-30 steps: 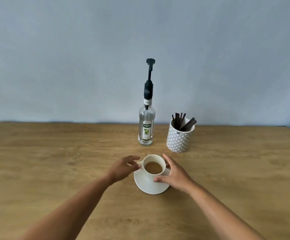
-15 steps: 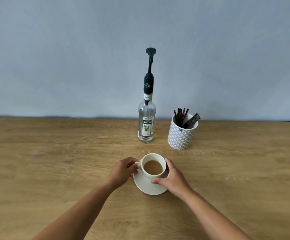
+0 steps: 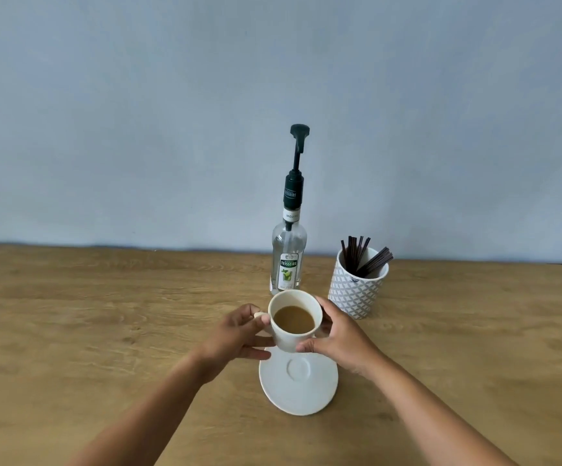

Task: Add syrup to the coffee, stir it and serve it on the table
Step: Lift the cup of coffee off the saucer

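Note:
A white cup of light-brown coffee hangs above its white saucer, which lies bare on the wooden table. My left hand grips the cup's handle on the left side. My right hand clasps the cup's right wall and base. Just behind the cup stands a clear syrup bottle with a tall dark pump, its spout pointing left. To the bottle's right is a patterned white pot holding several dark stir sticks.
A plain blue-grey wall runs along the table's far edge. The table's right edge shows at the far right.
Both hands closed on the cup and raised it off the saucer, toward the bottle. The saucer stayed on the table.

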### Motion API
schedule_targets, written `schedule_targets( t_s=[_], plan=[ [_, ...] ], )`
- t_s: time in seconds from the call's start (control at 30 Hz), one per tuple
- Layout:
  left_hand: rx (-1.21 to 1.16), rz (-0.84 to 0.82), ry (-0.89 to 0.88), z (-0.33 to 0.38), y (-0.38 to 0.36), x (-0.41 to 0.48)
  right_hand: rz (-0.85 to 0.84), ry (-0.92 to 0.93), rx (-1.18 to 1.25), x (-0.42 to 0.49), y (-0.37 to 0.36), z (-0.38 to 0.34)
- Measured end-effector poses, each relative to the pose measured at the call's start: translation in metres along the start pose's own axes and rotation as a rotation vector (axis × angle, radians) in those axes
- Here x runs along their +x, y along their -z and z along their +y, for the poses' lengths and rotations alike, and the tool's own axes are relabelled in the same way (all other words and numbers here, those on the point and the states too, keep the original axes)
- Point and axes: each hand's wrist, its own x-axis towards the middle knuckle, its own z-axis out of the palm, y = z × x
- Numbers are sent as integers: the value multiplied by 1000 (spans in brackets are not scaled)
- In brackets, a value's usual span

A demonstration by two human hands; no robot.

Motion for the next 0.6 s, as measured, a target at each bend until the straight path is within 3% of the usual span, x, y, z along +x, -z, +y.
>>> schedule_targets(
  t_s=[0.17, 0.6],
  plan=[
    [-156, 9, -40, 46, -6, -6, -12, 89, -11, 22, 22, -45],
    [-202, 104, -171, 129, -11, 1, 18, 216, -20, 57, 63, -121]
  ],
)
